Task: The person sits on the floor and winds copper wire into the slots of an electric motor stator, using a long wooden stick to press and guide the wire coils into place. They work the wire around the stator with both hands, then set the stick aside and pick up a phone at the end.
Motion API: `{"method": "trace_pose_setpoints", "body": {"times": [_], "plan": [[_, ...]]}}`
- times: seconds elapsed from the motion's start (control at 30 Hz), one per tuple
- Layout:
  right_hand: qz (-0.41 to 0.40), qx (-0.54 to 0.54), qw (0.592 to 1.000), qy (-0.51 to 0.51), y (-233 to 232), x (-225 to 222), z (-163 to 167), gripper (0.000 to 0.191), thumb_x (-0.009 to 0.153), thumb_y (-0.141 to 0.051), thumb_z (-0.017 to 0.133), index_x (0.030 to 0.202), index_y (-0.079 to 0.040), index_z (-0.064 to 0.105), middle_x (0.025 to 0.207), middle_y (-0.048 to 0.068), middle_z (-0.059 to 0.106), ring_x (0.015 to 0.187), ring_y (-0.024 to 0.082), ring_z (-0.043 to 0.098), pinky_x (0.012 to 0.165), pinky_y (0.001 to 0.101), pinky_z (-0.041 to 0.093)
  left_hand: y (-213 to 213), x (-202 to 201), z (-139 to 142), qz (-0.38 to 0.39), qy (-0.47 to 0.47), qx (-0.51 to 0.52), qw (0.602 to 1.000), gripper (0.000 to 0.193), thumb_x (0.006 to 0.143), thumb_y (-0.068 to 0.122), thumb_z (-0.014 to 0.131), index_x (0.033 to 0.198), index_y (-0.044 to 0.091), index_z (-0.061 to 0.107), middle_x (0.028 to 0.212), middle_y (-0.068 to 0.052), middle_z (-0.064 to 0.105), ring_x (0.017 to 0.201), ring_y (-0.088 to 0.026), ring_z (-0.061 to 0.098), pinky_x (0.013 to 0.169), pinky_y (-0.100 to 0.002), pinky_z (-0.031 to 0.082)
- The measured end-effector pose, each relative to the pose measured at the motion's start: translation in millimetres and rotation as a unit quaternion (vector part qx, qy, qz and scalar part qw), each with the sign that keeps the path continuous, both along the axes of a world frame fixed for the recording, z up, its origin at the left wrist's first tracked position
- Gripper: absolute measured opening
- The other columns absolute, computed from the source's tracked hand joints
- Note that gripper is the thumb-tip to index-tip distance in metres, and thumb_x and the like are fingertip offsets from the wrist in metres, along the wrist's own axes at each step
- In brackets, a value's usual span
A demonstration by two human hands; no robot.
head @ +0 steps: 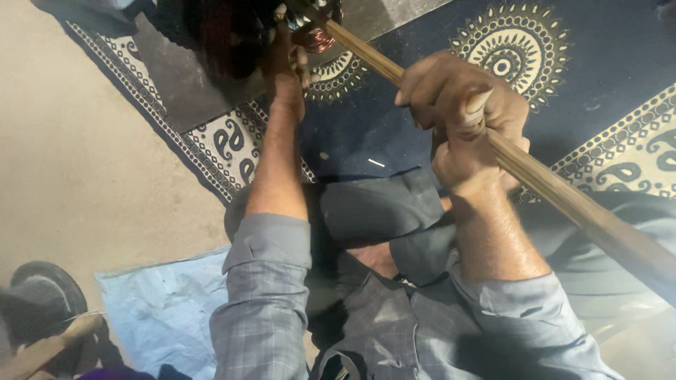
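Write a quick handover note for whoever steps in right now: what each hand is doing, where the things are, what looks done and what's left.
Right hand: closed in a firm grip around the long wooden stick, about midway along it.
Left hand: arm stretched forward, hand at the dark object with copper windings at the stick's far end; whether it grips it cannot be told.
Stick runs diagonally from that object, over the patterned blue rug, past the right side.
Light blue sheet lies on the floor at lower left.
Done: stick set against the object. Left: unclear from this view.

Matt wooden stick [535, 174], seemingly copper coil [318, 39]
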State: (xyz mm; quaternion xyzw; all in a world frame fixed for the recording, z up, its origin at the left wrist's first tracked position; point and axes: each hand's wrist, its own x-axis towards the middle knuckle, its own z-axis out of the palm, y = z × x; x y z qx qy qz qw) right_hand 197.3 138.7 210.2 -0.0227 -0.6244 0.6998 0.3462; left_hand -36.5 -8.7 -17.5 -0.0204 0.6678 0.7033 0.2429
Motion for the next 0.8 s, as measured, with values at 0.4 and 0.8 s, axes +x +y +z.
{"method": "trace_pose_setpoints", "body": {"times": [0.4,0.8], "plan": [[0.019,0.026,0.998,-0.044,8.7,12.0,-5.1,0.066,0.114,-0.053,0.048,0.071,-0.005,0.04,0.073,0.013,0.053,0.083,0.025,0.064,0.067,0.0316,0.049,-25.3,-41.0,-52.3,-0.103,0.47,-0.356,0.801,0.03,0.103,0.018,0.051,0.13,0.01,0.062,0.12,-0.012,0.068,0.103,-0.026,0.067,0.086,-0.041,0.055],[0.019,0.018,0.999,-0.039,10.8,13.7,-10.2,0.068,0.116,-0.052,0.048,0.069,-0.003,0.043,0.072,0.014,0.052,0.083,0.026,0.063,0.068,0.0324,0.05,-18.9,-18.6,-27.6,-0.026,0.105,-0.016,0.994,0.024,0.108,0.025,0.055,0.115,0.005,0.066,0.079,-0.006,0.063,0.057,-0.017,0.054,0.055,-0.036,0.048]]}}
